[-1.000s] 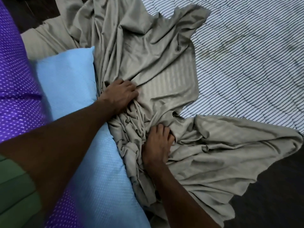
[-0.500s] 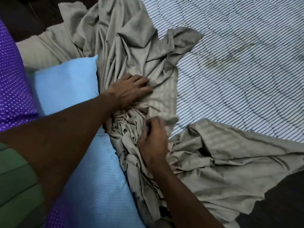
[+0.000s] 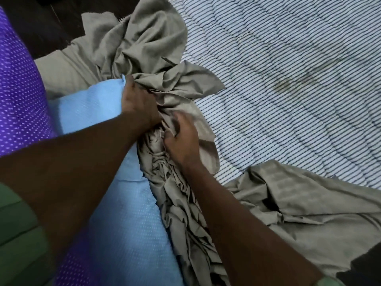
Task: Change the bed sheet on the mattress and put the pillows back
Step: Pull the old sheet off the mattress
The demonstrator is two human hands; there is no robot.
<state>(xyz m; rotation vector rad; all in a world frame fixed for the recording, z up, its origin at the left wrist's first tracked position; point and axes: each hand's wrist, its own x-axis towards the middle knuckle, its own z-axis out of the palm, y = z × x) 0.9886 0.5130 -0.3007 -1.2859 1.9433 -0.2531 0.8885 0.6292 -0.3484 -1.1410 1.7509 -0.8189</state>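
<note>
Both hands have bunched the sheet further

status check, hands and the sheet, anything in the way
Left hand and right hand both grip the crumpled grey-beige bed sheet. Striped mattress mostly bare. Light blue dotted pillow touches the bunched sheet.

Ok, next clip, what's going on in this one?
A person is gathering a grey-olive bed sheet off a striped mattress. Both hands are in the bunched fabric near the bed's edge: the left hand grips a fold beside a light blue pillow, and the right hand holds the bundle just next to it. Much of the mattress is already bare, with loose sheet lying at the near edge. A purple dotted pillow sits at far left.
</note>
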